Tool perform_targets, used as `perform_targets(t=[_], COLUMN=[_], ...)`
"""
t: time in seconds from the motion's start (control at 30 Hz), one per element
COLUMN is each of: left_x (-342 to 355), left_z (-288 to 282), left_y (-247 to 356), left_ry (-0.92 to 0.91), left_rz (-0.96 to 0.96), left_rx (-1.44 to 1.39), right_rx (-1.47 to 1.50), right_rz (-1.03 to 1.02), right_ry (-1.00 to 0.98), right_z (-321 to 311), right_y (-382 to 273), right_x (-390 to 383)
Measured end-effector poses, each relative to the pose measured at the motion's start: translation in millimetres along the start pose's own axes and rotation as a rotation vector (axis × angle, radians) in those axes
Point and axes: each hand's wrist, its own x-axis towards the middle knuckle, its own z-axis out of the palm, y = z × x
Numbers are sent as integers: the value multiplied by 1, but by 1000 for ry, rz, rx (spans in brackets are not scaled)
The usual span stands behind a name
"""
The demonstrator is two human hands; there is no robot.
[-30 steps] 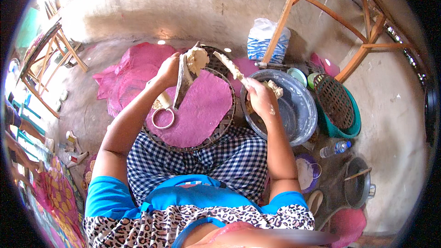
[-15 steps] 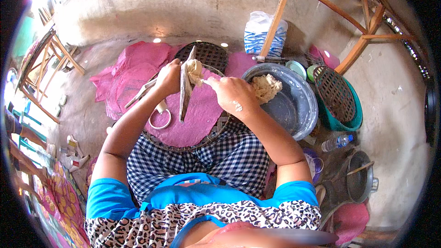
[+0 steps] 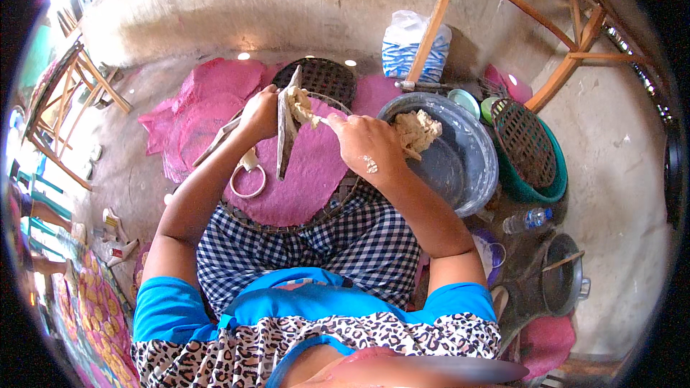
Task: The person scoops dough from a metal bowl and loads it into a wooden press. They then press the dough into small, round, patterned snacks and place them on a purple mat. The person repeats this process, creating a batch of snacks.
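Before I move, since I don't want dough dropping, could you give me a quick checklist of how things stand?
1. Left hand gripping the wooden tool: ok, it is closed around it.
2. Pale lump on the tool: ok, it sits against the tool's right side.
3. Right hand clean: not ok, there is a pale smear on its back.
4. Right hand's grip: cannot tell, its palm is hidden.
5. Pink sheet below: ok, it lies on the woven tray.
6. More dough within reach: ok, probably; it is in the grey basin beside the right hand.
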Motion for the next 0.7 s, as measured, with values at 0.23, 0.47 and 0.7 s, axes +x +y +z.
perform_targets(t=[0.23, 0.47, 0.7], left_x=[-2, 0, 0], left_z=[-3, 7, -17], left_y=[-21, -15, -6], left_ry=[-20, 62, 40], left_rz=[-70, 72, -112], left_rx=[11, -47, 54], right_rx=[35, -16, 128], right_rz=[153, 124, 133], right_ry=[-11, -25, 45], right_z=[-9, 2, 12], right_y=[17, -2, 12], right_x=[-2, -5, -6])
